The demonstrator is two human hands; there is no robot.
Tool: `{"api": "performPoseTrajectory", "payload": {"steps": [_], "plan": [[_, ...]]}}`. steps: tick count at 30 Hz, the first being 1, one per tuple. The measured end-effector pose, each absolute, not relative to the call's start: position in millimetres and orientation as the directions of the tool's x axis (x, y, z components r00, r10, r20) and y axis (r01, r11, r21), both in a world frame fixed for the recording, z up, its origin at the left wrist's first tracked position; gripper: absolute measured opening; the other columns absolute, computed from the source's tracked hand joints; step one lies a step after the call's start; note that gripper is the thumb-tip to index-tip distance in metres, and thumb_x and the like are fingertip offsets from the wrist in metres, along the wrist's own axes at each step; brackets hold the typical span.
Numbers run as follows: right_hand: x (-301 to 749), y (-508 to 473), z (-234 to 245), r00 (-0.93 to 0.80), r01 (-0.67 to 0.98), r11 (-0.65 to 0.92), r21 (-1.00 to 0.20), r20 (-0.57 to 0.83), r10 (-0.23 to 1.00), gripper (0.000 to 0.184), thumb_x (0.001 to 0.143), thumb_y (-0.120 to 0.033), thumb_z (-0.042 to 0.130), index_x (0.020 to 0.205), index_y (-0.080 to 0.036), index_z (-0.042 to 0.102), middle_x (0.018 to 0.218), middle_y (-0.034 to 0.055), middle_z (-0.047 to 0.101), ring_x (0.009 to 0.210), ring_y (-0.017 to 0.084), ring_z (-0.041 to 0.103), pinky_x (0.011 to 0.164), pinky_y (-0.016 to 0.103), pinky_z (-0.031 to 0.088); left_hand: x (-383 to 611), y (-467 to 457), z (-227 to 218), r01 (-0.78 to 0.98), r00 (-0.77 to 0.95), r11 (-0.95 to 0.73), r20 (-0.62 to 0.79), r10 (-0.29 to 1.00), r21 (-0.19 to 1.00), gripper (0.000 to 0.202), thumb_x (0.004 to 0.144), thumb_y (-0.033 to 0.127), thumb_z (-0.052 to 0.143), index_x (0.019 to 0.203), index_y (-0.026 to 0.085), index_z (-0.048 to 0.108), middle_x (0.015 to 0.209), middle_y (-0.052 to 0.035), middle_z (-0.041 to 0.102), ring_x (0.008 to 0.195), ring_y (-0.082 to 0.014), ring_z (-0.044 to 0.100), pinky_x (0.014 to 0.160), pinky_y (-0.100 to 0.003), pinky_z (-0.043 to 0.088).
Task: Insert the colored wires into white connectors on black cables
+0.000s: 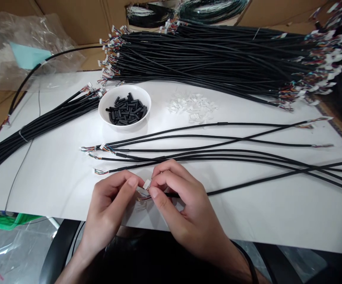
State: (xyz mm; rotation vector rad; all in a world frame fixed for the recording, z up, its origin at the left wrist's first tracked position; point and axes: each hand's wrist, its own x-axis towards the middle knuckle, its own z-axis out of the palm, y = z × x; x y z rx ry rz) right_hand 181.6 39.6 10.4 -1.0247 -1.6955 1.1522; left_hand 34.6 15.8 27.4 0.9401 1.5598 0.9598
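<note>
Near the table's front edge, my right hand (182, 201) is closed around the end of a black cable (247, 183), which runs off to the right. Its thumb and forefinger pinch thin coloured wires (143, 198) by a small white connector (146, 184). My left hand (111, 201) is closed too, thumb against forefinger, with the tips right beside that connector. A small whitish piece shows at those tips, partly hidden, so I cannot tell exactly what it is. Several more black cables (218, 137) with wired ends lie just beyond my hands.
A white bowl (103, 114) of short black sleeves stands behind the cables. Right of it lies a scatter of small white connectors (193, 106). A large stack of cables (206, 59) fills the back, a tied bundle (40, 124) the left. A clear plastic bag (61, 43) sits back left.
</note>
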Motion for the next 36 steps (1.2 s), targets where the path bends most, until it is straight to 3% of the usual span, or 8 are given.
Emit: {"api": "performPoseTrajectory", "payload": {"steps": [5, 12, 26, 36], "plan": [[182.7, 39.8, 12.5, -0.299, 0.158, 0.209, -0.965, 0.154, 0.942, 0.014, 0.087, -0.012, 0.051, 0.075, -0.016, 0.057, 0.088, 0.004, 0.055, 0.071, 0.012, 0.055, 0.059, 0.025, 0.046, 32.5, 11.3, 24.1, 0.0, -0.179, 0.342, -0.337, 0.924, 0.94, 0.021, 0.081, 0.036, 0.06, 0.072, 0.017, 0.062, 0.051, 0.0044, 0.041, 0.047, -0.0087, 0.029, 0.045, -0.024, 0.017], [182.6, 40.6, 14.8, -0.273, 0.137, 0.175, -0.975, 0.132, 0.953, 0.011, 0.086, -0.013, 0.053, 0.076, -0.016, 0.058, 0.089, 0.0042, 0.055, 0.064, 0.01, 0.053, 0.051, 0.024, 0.043, 27.3, 6.9, 19.1, 0.03, -0.145, 0.335, -0.327, 0.934, 0.942, 0.016, 0.082, 0.034, 0.061, 0.077, 0.018, 0.061, 0.052, 0.0044, 0.045, 0.048, -0.0084, 0.034, 0.047, -0.023, 0.02], [183.6, 37.1, 16.9, -0.242, 0.074, 0.198, -0.977, 0.175, 0.954, 0.009, 0.084, -0.011, 0.053, 0.077, -0.016, 0.057, 0.089, 0.0026, 0.053, 0.062, 0.009, 0.052, 0.05, 0.023, 0.044, 31.0, 9.2, 24.7, 0.105, -0.123, 0.354, -0.341, 0.932, 0.929, 0.028, 0.084, 0.039, 0.061, 0.068, 0.016, 0.059, 0.05, 0.0037, 0.044, 0.049, -0.0088, 0.032, 0.047, -0.024, 0.018], [187.1, 38.1, 11.5, -0.286, 0.064, 0.21, -0.976, 0.183, 0.941, 0.016, 0.089, -0.011, 0.047, 0.084, -0.016, 0.061, 0.095, 0.0043, 0.054, 0.078, 0.013, 0.057, 0.066, 0.029, 0.05, 29.9, 9.3, 24.3, 0.042, -0.085, 0.364, -0.36, 0.929, 0.93, 0.027, 0.082, 0.038, 0.06, 0.066, 0.017, 0.059, 0.051, 0.0034, 0.041, 0.049, -0.0092, 0.03, 0.046, -0.024, 0.016]]}}
